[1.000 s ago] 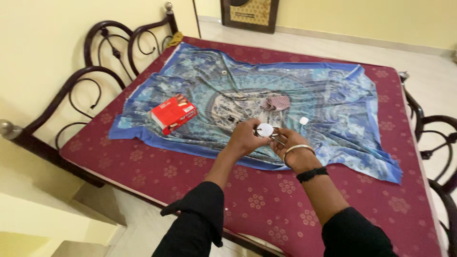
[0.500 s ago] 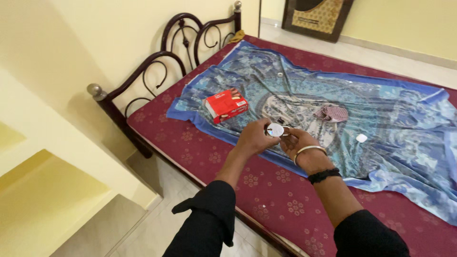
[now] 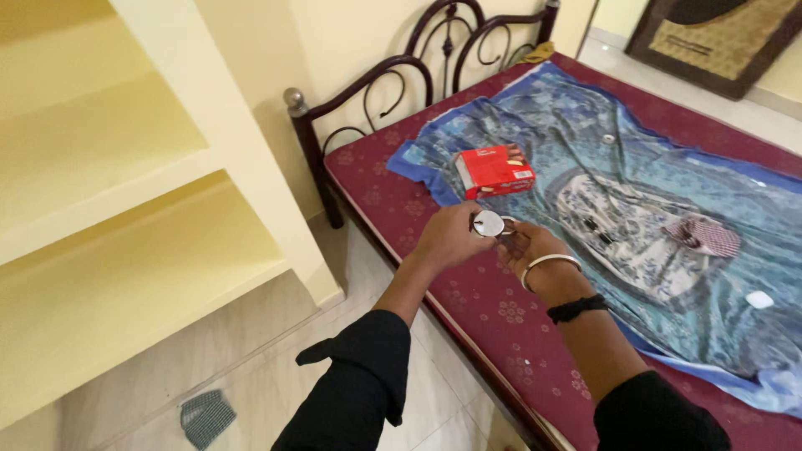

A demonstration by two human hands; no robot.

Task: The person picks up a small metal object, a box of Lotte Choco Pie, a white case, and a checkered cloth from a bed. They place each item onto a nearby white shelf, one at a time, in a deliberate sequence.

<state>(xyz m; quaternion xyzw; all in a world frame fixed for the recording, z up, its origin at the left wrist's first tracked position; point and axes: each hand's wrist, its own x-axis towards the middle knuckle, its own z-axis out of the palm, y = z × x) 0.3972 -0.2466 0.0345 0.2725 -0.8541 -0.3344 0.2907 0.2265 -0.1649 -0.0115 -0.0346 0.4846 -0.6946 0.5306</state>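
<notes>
Bed (image 3: 468,309): maroon mattress directly under my hands.
Blue cloth (image 3: 668,209): spread flat beyond my hands.
Shelves (image 3: 125,167): pale yellow, off to my left.
Red box (image 3: 494,171): just past my left hand, on the cloth.
Left hand (image 3: 451,236): fingers pinched on the white round disc (image 3: 488,223).
Right hand (image 3: 530,250): closed, fingertips at the disc's right edge.

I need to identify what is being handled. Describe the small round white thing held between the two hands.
The small white disc is round, flat and pale, with a darker rim; its material is unclear. It is held face-up over the maroon mattress, near the bed's edge, just below the red box. The left hand pinches its left side, and the right hand meets it from the right. Finer detail is too small to tell.
</notes>
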